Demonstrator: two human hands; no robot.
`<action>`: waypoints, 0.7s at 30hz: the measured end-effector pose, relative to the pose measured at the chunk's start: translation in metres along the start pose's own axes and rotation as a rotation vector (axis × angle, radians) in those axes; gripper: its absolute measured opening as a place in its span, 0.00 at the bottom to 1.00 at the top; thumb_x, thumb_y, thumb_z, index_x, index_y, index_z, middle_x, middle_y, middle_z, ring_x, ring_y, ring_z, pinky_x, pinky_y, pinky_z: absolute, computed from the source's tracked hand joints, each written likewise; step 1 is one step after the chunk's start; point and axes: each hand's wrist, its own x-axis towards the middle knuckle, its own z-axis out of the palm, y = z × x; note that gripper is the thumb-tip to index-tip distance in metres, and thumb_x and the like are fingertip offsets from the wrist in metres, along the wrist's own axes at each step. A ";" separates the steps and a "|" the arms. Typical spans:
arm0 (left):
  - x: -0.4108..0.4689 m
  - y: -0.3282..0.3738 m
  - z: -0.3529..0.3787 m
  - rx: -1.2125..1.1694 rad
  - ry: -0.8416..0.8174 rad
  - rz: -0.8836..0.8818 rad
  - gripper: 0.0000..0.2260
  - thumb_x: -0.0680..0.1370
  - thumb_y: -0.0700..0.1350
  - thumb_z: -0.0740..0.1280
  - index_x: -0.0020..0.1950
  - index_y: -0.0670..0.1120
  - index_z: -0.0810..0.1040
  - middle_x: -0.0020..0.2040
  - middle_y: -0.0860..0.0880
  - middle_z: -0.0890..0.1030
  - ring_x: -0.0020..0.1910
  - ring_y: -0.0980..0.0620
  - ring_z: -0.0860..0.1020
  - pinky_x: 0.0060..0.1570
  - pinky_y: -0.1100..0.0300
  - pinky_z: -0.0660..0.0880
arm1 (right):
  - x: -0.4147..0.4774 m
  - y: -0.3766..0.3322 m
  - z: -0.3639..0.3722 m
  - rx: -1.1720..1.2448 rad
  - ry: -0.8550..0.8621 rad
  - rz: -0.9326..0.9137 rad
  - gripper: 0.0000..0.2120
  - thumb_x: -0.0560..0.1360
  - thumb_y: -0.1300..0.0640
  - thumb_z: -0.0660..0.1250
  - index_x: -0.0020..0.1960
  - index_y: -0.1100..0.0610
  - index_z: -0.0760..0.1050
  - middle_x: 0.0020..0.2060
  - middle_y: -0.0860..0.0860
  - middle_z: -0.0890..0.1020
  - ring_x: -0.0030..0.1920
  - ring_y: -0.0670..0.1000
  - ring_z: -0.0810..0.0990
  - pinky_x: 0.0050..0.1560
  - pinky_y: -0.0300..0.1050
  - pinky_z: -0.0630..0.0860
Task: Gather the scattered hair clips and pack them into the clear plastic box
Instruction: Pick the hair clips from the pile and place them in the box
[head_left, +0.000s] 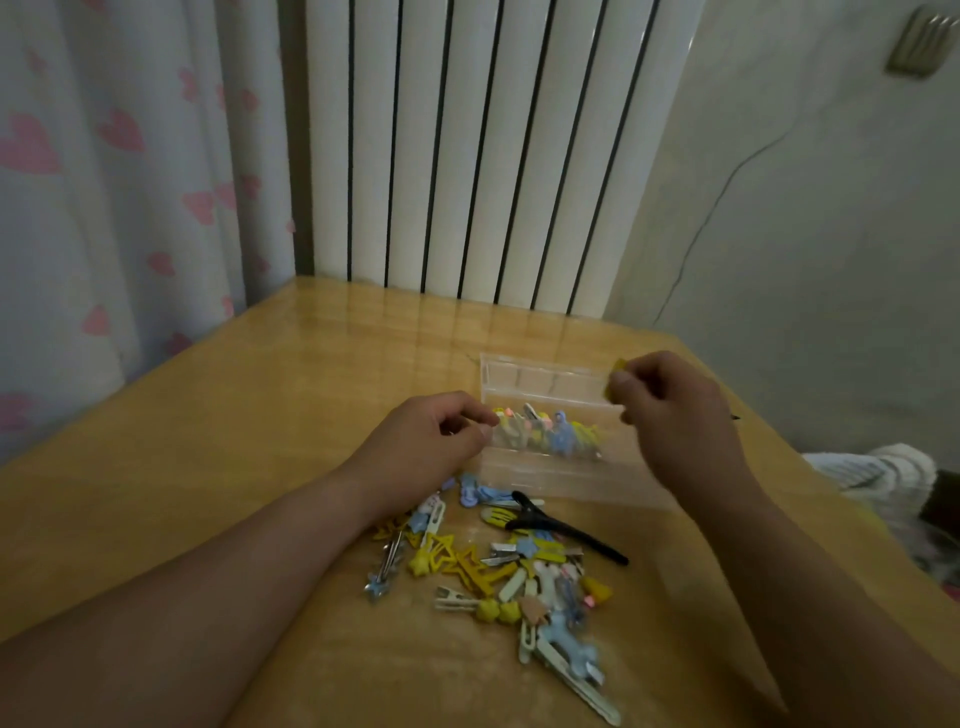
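A clear plastic box lies open on the wooden table, with several yellow, blue and white clips inside it. My left hand pinches the box's left edge. My right hand hovers over the box's right end, fingers closed on a small yellow clip. A scattered pile of hair clips lies in front of the box: yellow stars, blue and white pieces. A long black clip rests at the pile's far edge.
A white radiator stands behind the table, and a curtain with pink hearts hangs at the left. Off the table's right edge lies a white bundle of cloth.
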 end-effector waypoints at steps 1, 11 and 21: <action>0.000 0.000 0.000 0.000 -0.001 0.003 0.06 0.84 0.49 0.70 0.57 0.56 0.86 0.48 0.48 0.85 0.37 0.59 0.78 0.37 0.66 0.74 | 0.007 0.007 -0.006 0.009 0.030 0.059 0.04 0.81 0.52 0.69 0.48 0.50 0.80 0.42 0.46 0.85 0.44 0.49 0.83 0.40 0.44 0.74; 0.000 0.003 -0.001 0.008 0.001 0.011 0.06 0.84 0.48 0.69 0.57 0.54 0.86 0.46 0.47 0.84 0.34 0.61 0.76 0.35 0.66 0.73 | 0.053 0.028 0.001 -0.599 -0.335 0.143 0.04 0.77 0.54 0.73 0.45 0.52 0.85 0.38 0.46 0.85 0.40 0.48 0.82 0.40 0.44 0.79; 0.002 0.001 0.000 0.009 -0.005 0.005 0.06 0.84 0.49 0.69 0.57 0.55 0.86 0.41 0.53 0.81 0.32 0.62 0.75 0.32 0.68 0.72 | 0.077 0.008 0.009 -0.848 -0.646 0.256 0.11 0.73 0.59 0.78 0.52 0.64 0.87 0.49 0.58 0.88 0.53 0.57 0.86 0.61 0.54 0.81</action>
